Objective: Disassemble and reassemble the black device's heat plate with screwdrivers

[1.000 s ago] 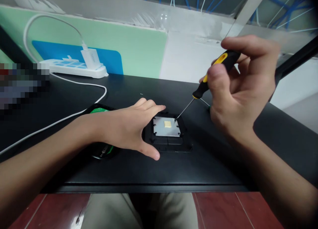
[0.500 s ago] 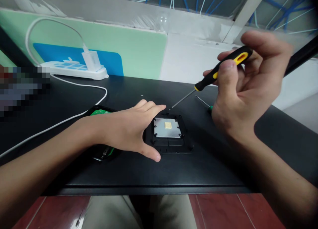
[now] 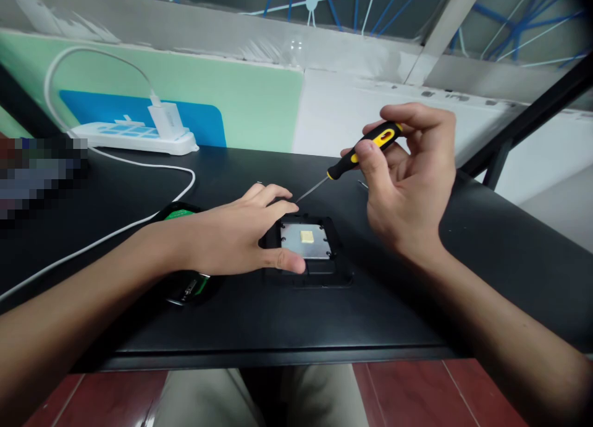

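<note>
A black and yellow screwdriver (image 3: pixel 365 150) is held in my right hand (image 3: pixel 410 173), its shaft slanting down to the left. The tip is close to the fingertips of my left hand (image 3: pixel 241 232); whether they touch cannot be made out. My left hand reaches over the left side of a square black plastic housing (image 3: pixel 340 272), thumb and fingers spread apart. Inside the housing is a silver metal plate (image 3: pixel 294 249) with a small pale yellow pad (image 3: pixel 307 236) on it. Partly under my left wrist lies a black case with a green circuit board (image 3: pixel 180 214).
A white power strip (image 3: pixel 139 141) with a plugged-in charger (image 3: pixel 165 120) stands against the wall. Its white cable (image 3: pixel 152 165) curves across the black table (image 3: pixel 278 322). Behind my right hand shows the shaft of another tool (image 3: pixel 362 185). A blurred-out object (image 3: pixel 37 173) sits far left.
My right hand has moved left and lower with the screwdriver, its tip now nearer my left fingers. My left thumb has shifted up over the housing. The view has tilted slightly.
</note>
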`<state>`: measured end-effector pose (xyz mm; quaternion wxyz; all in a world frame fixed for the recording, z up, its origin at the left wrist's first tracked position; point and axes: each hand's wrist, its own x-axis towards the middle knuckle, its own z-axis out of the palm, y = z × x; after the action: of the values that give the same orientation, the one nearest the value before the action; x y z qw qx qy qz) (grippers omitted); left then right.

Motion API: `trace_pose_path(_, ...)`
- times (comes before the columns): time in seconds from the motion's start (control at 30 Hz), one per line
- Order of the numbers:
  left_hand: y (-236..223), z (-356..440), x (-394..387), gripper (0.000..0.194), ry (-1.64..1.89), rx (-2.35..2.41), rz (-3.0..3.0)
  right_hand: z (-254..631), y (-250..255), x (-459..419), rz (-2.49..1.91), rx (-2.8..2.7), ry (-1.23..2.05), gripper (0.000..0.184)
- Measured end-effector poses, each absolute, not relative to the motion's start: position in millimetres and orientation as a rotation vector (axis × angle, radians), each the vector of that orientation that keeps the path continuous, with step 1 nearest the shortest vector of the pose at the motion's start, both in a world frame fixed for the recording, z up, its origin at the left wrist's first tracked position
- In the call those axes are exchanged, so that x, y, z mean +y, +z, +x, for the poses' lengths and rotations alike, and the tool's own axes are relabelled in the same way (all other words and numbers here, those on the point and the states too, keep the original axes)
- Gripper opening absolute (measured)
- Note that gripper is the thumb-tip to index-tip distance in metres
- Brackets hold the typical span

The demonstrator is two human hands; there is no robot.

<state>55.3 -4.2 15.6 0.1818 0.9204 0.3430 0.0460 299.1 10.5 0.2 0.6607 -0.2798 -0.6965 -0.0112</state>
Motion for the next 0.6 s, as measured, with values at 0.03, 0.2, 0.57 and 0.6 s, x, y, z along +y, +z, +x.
trace_pose_path(0.03, 15.5, 55.3, -4.1, 0.089, 0.120, 0.967, 2.607, 298.2, 0.8, 9.0, -0.644, -1.571, -0.017, 0.030)
trace_pose_path(0.2, 15.6, 55.1, -2.8, 0.080, 0.104, 0.951, 2.668, 296.0, 1.0, 5.0, -0.694, -1.552, -0.027, 0.025)
trace_pose_path(0.57, 14.3, 53.9, -1.4, 0.067, 0.105, 0.928, 2.675, 299.7, 6.6, 1.9, -0.694, -1.548, -0.209, 0.027)
trace_pose_path(0.6, 14.7, 54.4, -1.9, 0.067, 0.111, 0.922, 2.669, 299.0, 7.1, 1.0, -0.683, -1.551, -0.204, 0.027)
